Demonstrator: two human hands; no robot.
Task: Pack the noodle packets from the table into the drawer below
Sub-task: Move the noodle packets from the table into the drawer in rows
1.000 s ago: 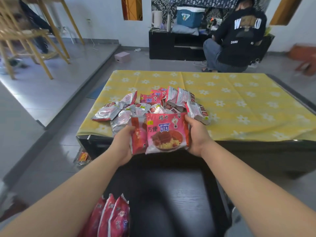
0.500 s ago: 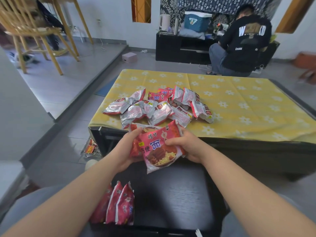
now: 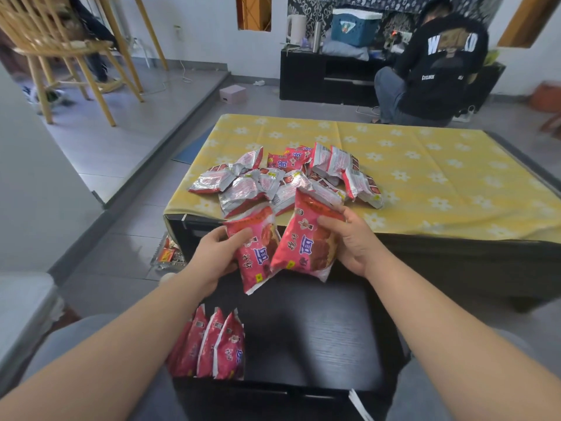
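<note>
Yellow flowered cloth covered the desk (image 3: 440, 183), where a heap of noodle packets (image 3: 273, 183) lay near its front edge. Over the open drawer (image 3: 318, 338) below, the left hand (image 3: 212, 256) clutched 1 red packet (image 3: 258, 256) and the right hand (image 3: 353, 243) clutched a second packet (image 3: 306, 241), the 2 overlapping. A standing row (image 3: 212, 344) of packets filled the drawer's near-left corner. Slick wrappers could slip from either grip, or a careless drop might topple that row.

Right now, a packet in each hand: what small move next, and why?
Probably the left hand lowers its packet beside the standing row in the drawer; it hovers nearest that row, while the right hand holds a second packet.
</note>
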